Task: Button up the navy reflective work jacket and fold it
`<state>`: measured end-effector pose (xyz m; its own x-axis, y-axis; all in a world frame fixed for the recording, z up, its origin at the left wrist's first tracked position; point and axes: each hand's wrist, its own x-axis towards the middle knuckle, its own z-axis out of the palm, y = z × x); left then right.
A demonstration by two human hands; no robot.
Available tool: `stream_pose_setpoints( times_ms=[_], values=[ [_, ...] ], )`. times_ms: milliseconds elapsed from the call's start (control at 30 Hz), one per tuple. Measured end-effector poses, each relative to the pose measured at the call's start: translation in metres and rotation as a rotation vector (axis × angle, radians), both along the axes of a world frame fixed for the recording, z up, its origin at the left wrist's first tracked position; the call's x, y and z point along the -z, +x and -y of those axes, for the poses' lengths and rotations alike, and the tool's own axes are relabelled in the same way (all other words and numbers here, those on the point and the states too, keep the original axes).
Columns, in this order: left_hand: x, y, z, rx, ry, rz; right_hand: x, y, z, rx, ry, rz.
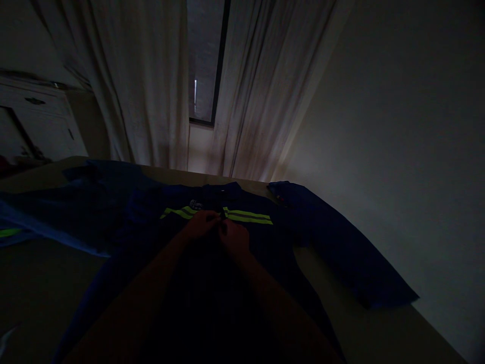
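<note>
A dark blue work shirt (273, 253) with yellow-green reflective stripes across the chest lies spread out, its collar pointing away from me. One long sleeve stretches out to the right. At the middle of the chest, by the front opening, my left hand (204, 222) and my right hand (234, 236) meet with fingertips pinched together on the shirt front. Both hands are closed on the fabric there. Whether a button sits between the fingers is too dark to tell.
More blue clothing (76, 207) lies to the left, partly lighter in colour. The surface beneath ends at a wall (397, 151) on the right. Long curtains (144, 91) hang around a narrow window (206, 60) behind. A white cabinet (41, 119) stands at the far left. The room is dim.
</note>
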<state>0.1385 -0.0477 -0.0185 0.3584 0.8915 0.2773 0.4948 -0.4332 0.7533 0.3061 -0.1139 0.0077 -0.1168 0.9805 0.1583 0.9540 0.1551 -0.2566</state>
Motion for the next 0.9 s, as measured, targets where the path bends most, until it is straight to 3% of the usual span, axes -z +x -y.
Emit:
stream_pose_setpoints(
  times_ms=[300,467,700,900],
  values=[
    [0.0,0.0,0.0,0.002,0.003,-0.003,0.001,-0.001,-0.001,0.009,-0.007,0.064],
    [0.002,0.0,-0.002,-0.007,0.026,-0.009,0.002,0.003,-0.005,-0.07,0.004,0.044],
    [0.002,-0.002,-0.005,0.043,0.065,-0.034,0.0,0.007,-0.004,0.016,0.001,-0.052],
    [0.01,0.002,0.002,0.086,0.144,-0.185,0.001,0.008,-0.007,0.055,0.041,-0.139]
  ],
)
